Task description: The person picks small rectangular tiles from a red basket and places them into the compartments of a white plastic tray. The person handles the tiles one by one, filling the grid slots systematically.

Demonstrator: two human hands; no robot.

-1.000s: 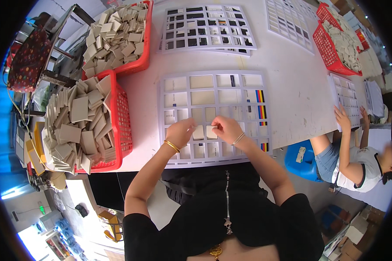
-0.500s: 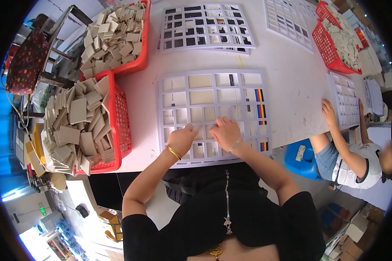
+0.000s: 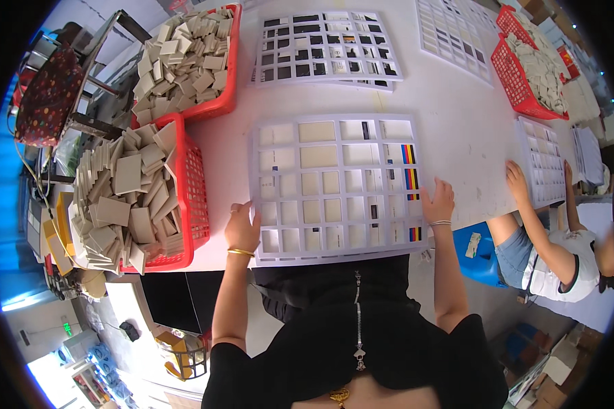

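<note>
I have the left hand (image 3: pixel 242 228) on the left edge of the grid sheet (image 3: pixel 334 187) and the right hand (image 3: pixel 438 202) on its right edge, fingers curled over the border, apparently to keep it square on the table (image 3: pixel 457 116). The sheet lies at the near table edge. A red basket (image 3: pixel 191 198) of tiles (image 3: pixel 126 191) sits just left, within reach.
</note>
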